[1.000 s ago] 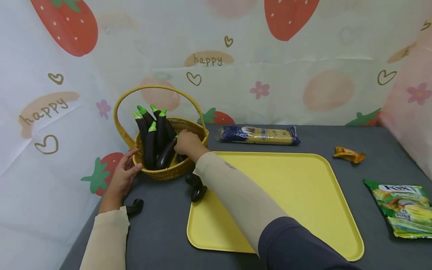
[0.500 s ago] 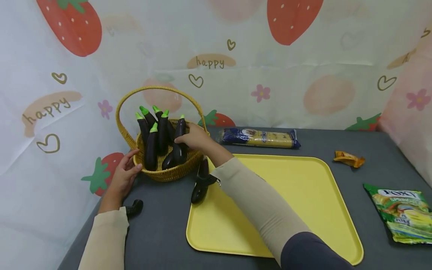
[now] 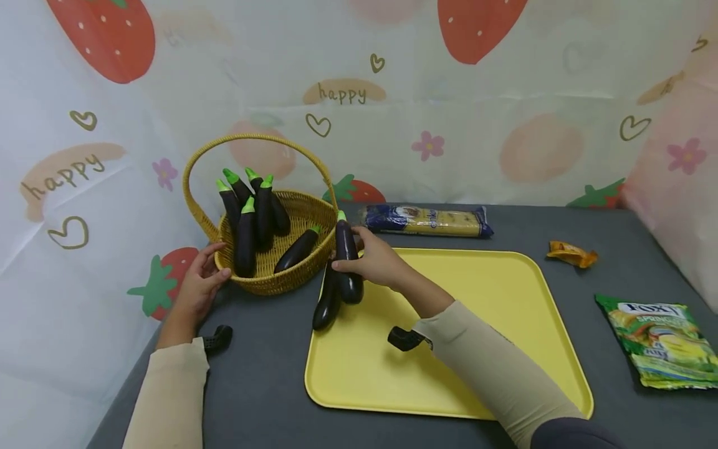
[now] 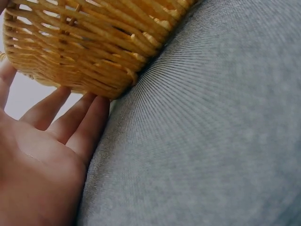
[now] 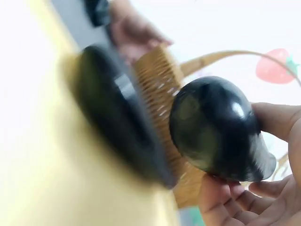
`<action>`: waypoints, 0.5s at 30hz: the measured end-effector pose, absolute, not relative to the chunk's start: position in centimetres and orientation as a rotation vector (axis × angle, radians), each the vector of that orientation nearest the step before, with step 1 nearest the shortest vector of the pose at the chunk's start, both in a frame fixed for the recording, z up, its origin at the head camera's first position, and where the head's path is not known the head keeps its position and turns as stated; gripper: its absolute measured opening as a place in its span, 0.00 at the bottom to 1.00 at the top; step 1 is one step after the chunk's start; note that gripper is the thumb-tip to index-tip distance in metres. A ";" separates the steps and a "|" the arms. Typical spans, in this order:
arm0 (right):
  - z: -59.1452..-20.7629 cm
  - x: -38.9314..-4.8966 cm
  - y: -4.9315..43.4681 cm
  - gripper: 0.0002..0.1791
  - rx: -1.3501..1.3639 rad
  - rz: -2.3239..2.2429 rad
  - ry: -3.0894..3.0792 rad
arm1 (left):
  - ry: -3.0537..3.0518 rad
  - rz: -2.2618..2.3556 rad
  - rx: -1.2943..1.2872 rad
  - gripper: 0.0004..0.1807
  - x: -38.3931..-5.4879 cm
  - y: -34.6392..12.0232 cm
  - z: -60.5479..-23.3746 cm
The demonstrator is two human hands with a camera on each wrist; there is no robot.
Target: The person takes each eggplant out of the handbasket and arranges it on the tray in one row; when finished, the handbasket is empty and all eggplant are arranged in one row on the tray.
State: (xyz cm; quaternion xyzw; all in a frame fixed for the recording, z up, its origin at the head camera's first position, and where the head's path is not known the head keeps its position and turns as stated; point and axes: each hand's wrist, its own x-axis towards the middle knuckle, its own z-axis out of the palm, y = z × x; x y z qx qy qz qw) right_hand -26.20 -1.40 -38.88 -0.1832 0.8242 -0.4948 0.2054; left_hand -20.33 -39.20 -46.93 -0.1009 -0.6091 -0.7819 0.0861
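My right hand [image 3: 378, 259] pinches an eggplant [image 3: 349, 262] with a green stem, thumb on the near side and fingers behind. It hangs over the left part of a yellow tray [image 3: 449, 330], in front of another eggplant [image 3: 327, 305] that lies on the tray's left edge. My left hand [image 3: 197, 290] holds the left side of a wicker basket [image 3: 275, 285], thumb at the rim; in the left wrist view its fingers [image 4: 77, 120] reach under the woven wall. Several eggplants [image 3: 247, 243] lean at the basket's left, and one eggplant [image 3: 297, 249] lies at its right.
Behind the tray lies a blue and yellow packet [image 3: 429, 221]. To its right are an orange wrapped snack [image 3: 572, 254] and a green FOX'S bag [image 3: 664, 343]. The basket's tall handle [image 3: 258, 136] arches over it. A printed cloth hangs behind the grey table [image 3: 258, 374].
My right hand has lifted an eggplant out of the basket and carried it right and toward me, over the tray. My left hand stays at the basket.
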 end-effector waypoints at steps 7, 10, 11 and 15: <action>-42.6 -26.0 0.7 0.53 -0.416 -1.129 2.508 | -1.938 -2.240 -0.287 0.22 -20.1 -39.0 -46.6; -43.3 -25.8 0.7 0.56 -0.376 -1.018 2.569 | -1.923 -2.294 -0.285 0.19 -19.7 -39.3 -46.5; -43.4 -25.7 0.6 0.57 -0.374 -0.984 2.587 | -1.911 -2.313 -0.280 0.19 -19.6 -39.4 -46.4; -43.3 -25.4 -0.1 0.59 -0.401 -0.873 2.643 | -1.853 -2.337 -0.240 0.17 -19.4 -39.8 -46.1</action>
